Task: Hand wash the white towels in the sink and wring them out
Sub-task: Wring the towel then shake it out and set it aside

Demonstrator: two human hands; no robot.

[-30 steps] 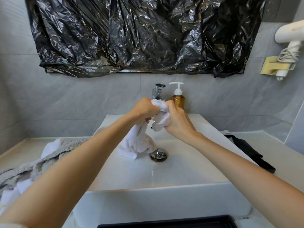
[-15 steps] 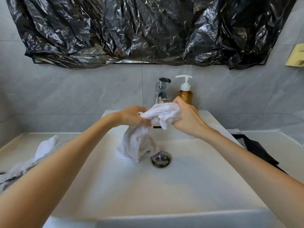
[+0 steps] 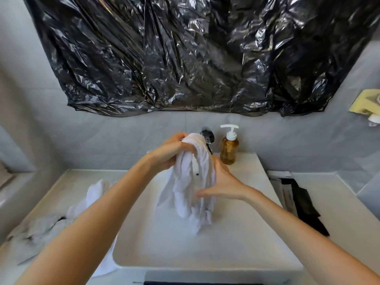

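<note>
Grey tiled wall (image 3: 102,140) runs behind both hands, w/ a big crinkled black plastic sheet (image 3: 195,58) stretched across it above them. Pale stone counter (image 3: 339,202) spreads out to either side of the arms, and a white rectangular ceramic sink (image 3: 226,243) sits directly under the hands. Chrome tap (image 3: 208,138) stands just behind the left hand; an amber pump bottle w/ white dispenser top (image 3: 229,149) stands just beyond the right hand, on the sink's back ledge. Left of the left forearm lies a heap of white and grey cloths (image 3: 61,219) on the counter. Right of the right forearm lie flat black items (image 3: 302,200); a pale yellow wall fitting (image 3: 366,103) is up at far right.

White terry towel (image 3: 191,186) hangs between the hands, over the basin. It's bunched into a long rope-like bundle, long axis approx vertical, top end up by the tap, loose lower end pointing down toward the basin floor; can't tell if the tip touches it.

Left hand (image 3: 174,153) grips the towel's top, fingers curled tight round the bunch. Right hand (image 3: 222,182) holds the bundle lower down from the right side, thumb across the front, fingers wrapped behind.
</note>
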